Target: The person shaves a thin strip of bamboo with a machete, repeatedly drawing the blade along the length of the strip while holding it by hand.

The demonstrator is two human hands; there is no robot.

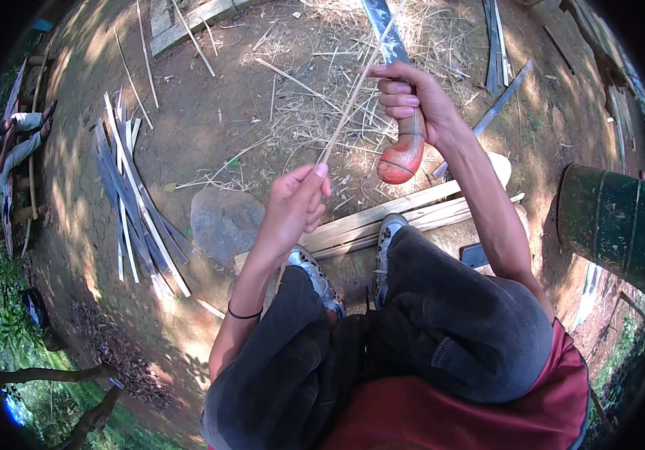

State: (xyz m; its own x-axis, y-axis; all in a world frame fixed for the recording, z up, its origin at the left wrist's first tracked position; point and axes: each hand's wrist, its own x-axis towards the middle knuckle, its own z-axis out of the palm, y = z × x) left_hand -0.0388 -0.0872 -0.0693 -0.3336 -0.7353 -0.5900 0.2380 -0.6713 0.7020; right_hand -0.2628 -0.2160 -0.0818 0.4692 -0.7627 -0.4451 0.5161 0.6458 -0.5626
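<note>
Bamboo, pale and split thin, is what both hands work on: a long thin strip (352, 97) runs up from the left hand (296, 199) toward the knife blade (384, 30). The left hand's thumb and fingers are pinched narrow on the strip's lower end, just above the grey stone (225, 221). The right hand (412, 101), up and to the right of the stone, is wrapped tight around a knife with an orange-red wooden handle (403, 154), the grey blade pointing away and the strip lying across it near the knuckles. Light wooden planks (405, 214) lie just right of the stone, under the person's grey shoes (315, 274). Left of the stone lies a bundle of grey-blue and pale bamboo slats (135, 202) on the bare earth. Dry shavings (300, 112) are strewn above the stone. Well to the right stands a dark green metal drum (611, 221). Far left, another person (7, 146) sits on a bench. A small dark flat rectangular object (474, 256) lies by the planks; no label can be made out on it.
</note>
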